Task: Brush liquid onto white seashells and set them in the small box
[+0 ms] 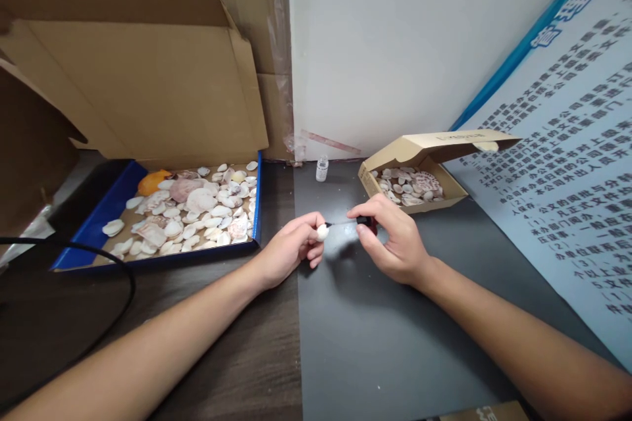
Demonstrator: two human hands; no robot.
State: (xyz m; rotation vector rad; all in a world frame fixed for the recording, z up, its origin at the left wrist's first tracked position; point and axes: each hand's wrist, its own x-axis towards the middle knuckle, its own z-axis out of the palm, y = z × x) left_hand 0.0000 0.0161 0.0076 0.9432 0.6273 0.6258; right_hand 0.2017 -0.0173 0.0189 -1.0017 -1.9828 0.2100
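Between the thumb and fingers of my left hand (296,242) is a small white seashell (322,231). My right hand (395,237) pinches the black cap of a thin-stemmed applicator brush (340,223). Its dark tip points left and meets the shell's edge, or comes very close; I cannot tell which. Behind both hands a small clear bottle (322,170) with a pale label stands upright, with no cap on it.
At left, a blue-edged cardboard box (257,210) with its lid up holds many shells, one orange. A smaller box (451,200) at back right has shells under a half-raised lid. A black cable (129,276) loops at far left. A white wall (385,46) rises behind.
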